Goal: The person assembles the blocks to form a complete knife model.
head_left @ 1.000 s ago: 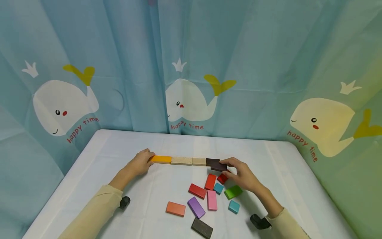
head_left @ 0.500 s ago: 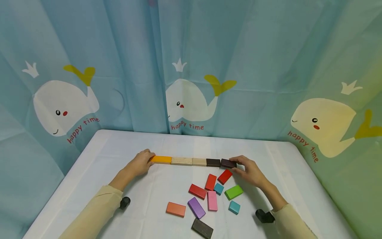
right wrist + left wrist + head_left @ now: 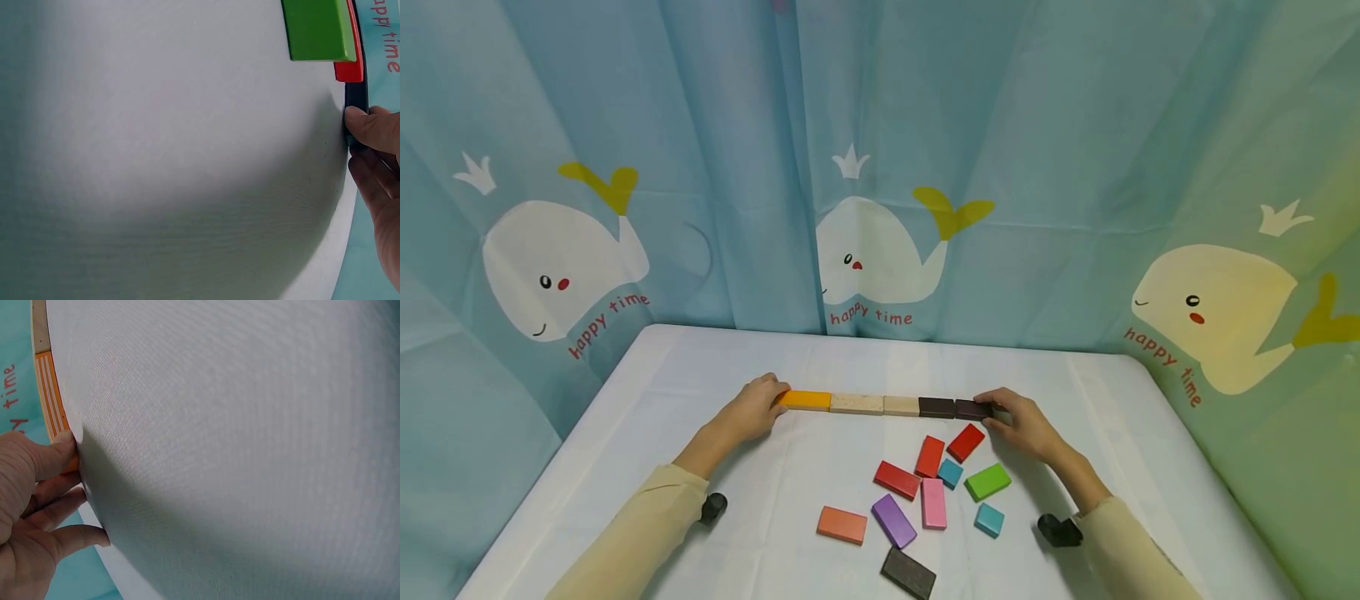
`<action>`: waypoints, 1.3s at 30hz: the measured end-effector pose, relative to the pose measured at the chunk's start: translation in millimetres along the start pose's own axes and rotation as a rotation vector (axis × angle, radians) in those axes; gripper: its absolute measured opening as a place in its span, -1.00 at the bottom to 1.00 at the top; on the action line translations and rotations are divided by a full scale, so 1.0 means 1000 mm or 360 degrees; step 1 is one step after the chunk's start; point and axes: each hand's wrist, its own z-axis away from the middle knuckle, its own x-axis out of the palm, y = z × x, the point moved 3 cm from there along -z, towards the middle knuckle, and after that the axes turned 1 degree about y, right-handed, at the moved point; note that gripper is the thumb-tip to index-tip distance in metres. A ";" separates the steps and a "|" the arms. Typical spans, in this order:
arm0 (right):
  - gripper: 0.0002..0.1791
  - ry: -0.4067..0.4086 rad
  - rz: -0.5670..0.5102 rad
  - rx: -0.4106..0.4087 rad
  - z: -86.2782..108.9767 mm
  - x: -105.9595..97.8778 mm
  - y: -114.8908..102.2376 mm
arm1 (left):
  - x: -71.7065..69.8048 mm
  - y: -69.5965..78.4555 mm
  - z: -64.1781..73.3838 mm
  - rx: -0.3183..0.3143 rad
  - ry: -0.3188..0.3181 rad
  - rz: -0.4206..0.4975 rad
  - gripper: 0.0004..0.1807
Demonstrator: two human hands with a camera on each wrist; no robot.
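Flat blocks stand end to end in a row across the far half of the table. From the left come an orange block [image 3: 807, 401], a speckled wooden block [image 3: 857, 404], a plain wooden block [image 3: 901, 406], a black block [image 3: 936, 407] and a dark brown block [image 3: 970, 409]. My left hand [image 3: 757, 408] holds the orange block's left end; the left wrist view shows the thumb on its striped near side [image 3: 53, 394]. At the other end my right hand [image 3: 1024, 427] pinches the dark brown block, whose right end the fingers partly hide.
Loose blocks lie nearer on the white table [image 3: 760, 533]: several reds [image 3: 929, 456], a green [image 3: 988, 482], two small blue ones [image 3: 988, 520], a pink [image 3: 933, 503], a purple [image 3: 893, 520], a coral [image 3: 842, 525] and a dark grey [image 3: 908, 572]. A whale-print curtain [image 3: 1045, 275] hangs behind.
My right hand has moved the dark brown block rightward from in front of the black block, then set it against that block's right end. The left hand has stayed at the orange block.
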 end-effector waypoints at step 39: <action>-0.56 0.0010 -0.0292 -0.0202 0.020 0.032 -0.092 | -0.003 0.002 0.003 0.0011 0.0011 0.0018 -0.75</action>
